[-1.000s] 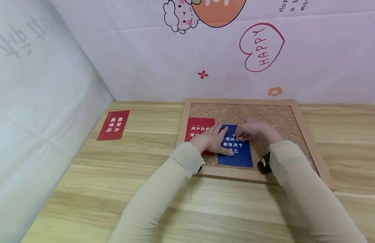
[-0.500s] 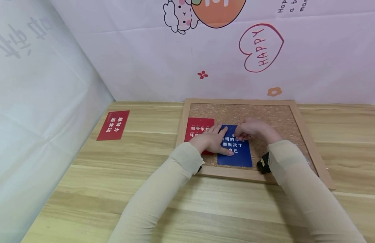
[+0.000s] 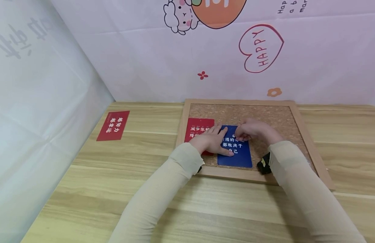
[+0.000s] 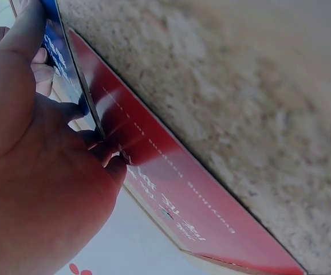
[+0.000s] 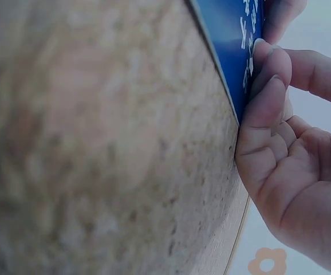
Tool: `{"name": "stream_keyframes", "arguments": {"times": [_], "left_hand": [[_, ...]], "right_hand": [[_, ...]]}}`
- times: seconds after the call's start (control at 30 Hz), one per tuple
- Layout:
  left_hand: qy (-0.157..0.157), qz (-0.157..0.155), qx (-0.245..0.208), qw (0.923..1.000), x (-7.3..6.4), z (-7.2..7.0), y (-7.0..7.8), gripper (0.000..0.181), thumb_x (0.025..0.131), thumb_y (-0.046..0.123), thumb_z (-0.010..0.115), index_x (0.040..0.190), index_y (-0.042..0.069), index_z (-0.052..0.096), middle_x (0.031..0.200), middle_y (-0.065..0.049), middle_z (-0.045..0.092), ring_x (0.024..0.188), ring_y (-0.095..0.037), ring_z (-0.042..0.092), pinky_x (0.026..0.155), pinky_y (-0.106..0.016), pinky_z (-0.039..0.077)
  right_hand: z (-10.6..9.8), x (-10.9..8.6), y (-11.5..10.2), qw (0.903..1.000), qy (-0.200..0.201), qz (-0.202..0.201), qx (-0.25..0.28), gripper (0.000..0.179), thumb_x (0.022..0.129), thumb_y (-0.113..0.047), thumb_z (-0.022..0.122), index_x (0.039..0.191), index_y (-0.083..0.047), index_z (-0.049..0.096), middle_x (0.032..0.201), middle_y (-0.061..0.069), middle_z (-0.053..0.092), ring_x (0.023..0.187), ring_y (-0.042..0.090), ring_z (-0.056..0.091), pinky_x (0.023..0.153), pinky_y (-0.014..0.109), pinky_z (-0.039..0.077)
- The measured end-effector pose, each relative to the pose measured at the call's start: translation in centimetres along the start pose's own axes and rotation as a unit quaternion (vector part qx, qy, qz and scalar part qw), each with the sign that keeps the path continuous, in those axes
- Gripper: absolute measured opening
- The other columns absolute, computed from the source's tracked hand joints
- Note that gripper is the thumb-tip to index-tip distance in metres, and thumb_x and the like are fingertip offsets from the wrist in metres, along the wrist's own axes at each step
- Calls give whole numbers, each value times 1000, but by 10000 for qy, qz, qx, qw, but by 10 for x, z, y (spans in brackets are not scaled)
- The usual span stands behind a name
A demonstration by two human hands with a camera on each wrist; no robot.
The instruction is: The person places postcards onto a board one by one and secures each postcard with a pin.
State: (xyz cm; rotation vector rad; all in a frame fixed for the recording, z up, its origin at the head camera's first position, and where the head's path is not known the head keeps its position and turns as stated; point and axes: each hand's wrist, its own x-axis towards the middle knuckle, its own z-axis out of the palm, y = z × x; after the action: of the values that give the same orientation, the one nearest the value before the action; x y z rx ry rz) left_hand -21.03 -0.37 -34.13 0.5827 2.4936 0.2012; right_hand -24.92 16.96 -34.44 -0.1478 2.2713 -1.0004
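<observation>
A blue card point(image 3: 236, 160) with white Chinese characters lies on a framed cork board point(image 3: 275, 116), right of a red card point(image 3: 191, 133). My left hand point(image 3: 211, 140) is spread flat across the neighbouring edges of both cards, thumb and fingertips on the blue one. Curled at the blue card's upper right, my right hand point(image 3: 256, 130) pinches a small pale thumbtack point(image 3: 234, 135) against its face. The right wrist view shows the thumb and index finger point(image 5: 271, 60) close together at the card, largely hiding the tack. A grey tack point(image 3: 197, 128) shows on the red card.
Another red card point(image 3: 113, 125) lies on the wooden table point(image 3: 114, 175) to the left. A printed white cloth point(image 3: 144, 67) stands behind the board, and a white cloth point(image 3: 38, 118) hangs along the left side. Black wrist gear point(image 3: 264, 164) shows beside the right cuff.
</observation>
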Motion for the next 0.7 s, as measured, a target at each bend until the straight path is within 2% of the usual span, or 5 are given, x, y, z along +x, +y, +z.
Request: {"name": "stream_keyframes", "arguments": {"times": [0.5,0.7], "left_hand": [[22,5,-17,10000,2,1,0,95,87,59,56,155,18,3,163,-3,-8,151,-20,-6,123,-38,6],[-104,-136,71,9998,6,2,0,95,88,61,53,155,20,-1,163,-1,-12,151,-17,-9,124,-35,3]], "right_hand": [[-1,-2,-2,9999,36,74,-97,16,88,-11,55,96,3,56,68,-4,61,64,9,57,64,23,47],[-1,-3,-3,9998,50,146,-106,16,88,-11,55,96,3,56,69,-3,62,65,9,56,64,23,47]]}}
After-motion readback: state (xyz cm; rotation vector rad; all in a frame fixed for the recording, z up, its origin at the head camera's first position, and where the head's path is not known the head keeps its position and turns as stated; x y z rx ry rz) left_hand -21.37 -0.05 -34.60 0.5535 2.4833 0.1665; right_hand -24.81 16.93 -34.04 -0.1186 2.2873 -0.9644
